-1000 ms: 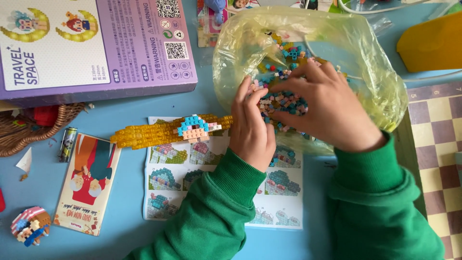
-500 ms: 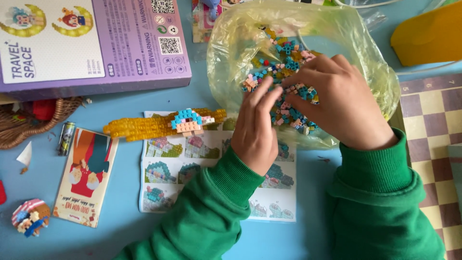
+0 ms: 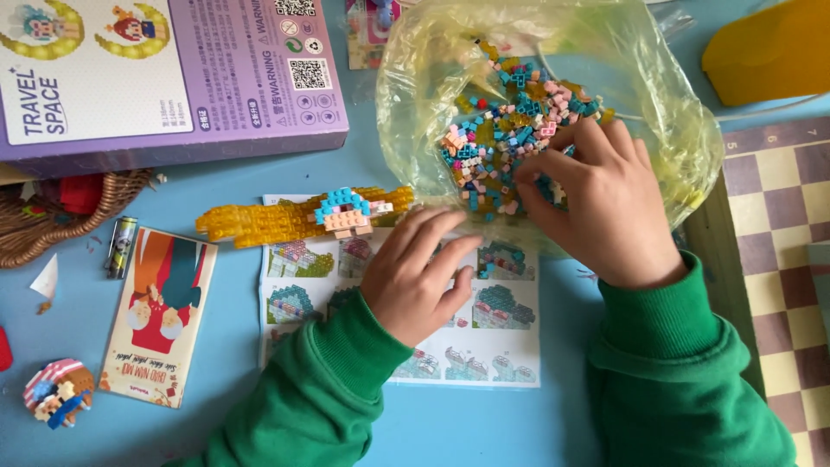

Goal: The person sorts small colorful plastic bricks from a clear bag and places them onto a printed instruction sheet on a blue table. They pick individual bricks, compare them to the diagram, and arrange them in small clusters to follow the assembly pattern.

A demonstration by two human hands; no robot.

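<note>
A blue table (image 3: 484, 424) is seen from above, with a purple box (image 3: 173, 78) laid flat at its far left corner and a chessboard (image 3: 778, 225) at the right edge. Between them a clear yellowish bag (image 3: 657, 104) is spread open, and a heap of small bricks (image 3: 501, 138) in teal, pink, yellow and white is held loose inside it. The bag appears to be laid flat so that the bricks can be sorted through the film or its mouth; which of the two cannot be told.

The right hand (image 3: 596, 207) is placed on the heap, its fingers curled down among the bricks; whether a brick is pinched cannot be told. The left hand (image 3: 415, 277) is rested on the near edge of the bag with fingers spread and nothing gripped, seemingly to keep the film from sliding.

An instruction sheet (image 3: 501, 346) is laid under the left wrist, kept near the bag where its pictures can be read. At its top edge a yellow brick model (image 3: 259, 223) with a small blue-topped figure (image 3: 344, 212) is set. To the left a card (image 3: 160, 316) lies flat, with a wicker basket (image 3: 52, 225) holding something red, a battery (image 3: 121, 246), and a tiny built figure (image 3: 56, 393).
</note>
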